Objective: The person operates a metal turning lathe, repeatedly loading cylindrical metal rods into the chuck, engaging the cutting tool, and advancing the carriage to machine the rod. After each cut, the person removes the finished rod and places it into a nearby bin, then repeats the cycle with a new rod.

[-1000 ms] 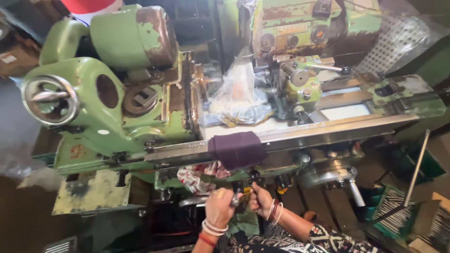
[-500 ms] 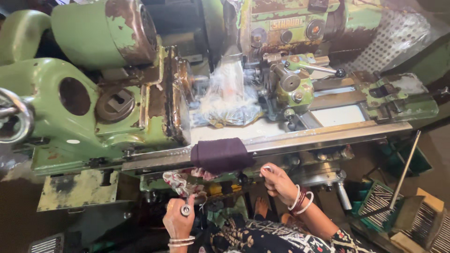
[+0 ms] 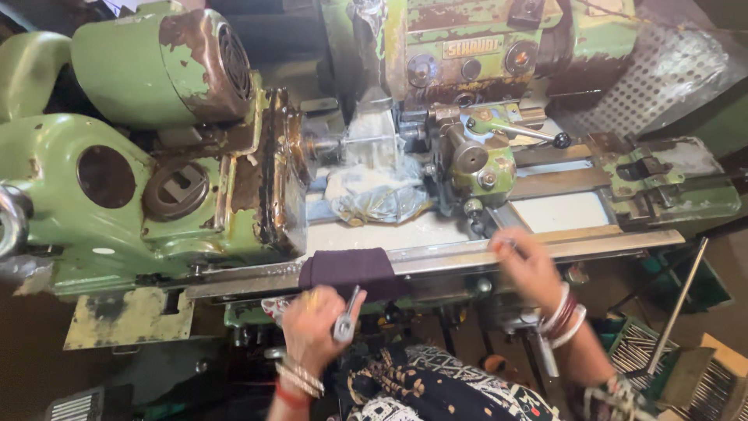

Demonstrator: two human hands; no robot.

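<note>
Overhead, a big green machine point(image 3: 156, 195) with worn, rusty paint fills the space beyond both hands, its round motor housing point(image 3: 167, 66) far up and left of them. Along its front runs a long bright metal rail point(image 3: 545, 248), and a dark purple cloth point(image 3: 347, 271) is draped over that rail just above the left hand point(image 3: 312, 331). Crumpled clear plastic point(image 3: 378, 195) lies on the pale, dusty bed beyond the cloth, between the two hands and further away. A perforated metal guard point(image 3: 662, 74) stands far up and right. Below the right hand point(image 3: 530, 265), a green crate of thin metal rods point(image 3: 643, 351) sits on the dim floor, with a slanting steel bar point(image 3: 678, 304) above it. The left hand is closed around a small grey metal tool point(image 3: 345, 320), held just under the cloth near the person's patterned clothing. The right hand, bangles at the wrist, is blurred, fingers curled at the rail's edge; whether it grips anything I cannot tell
</note>
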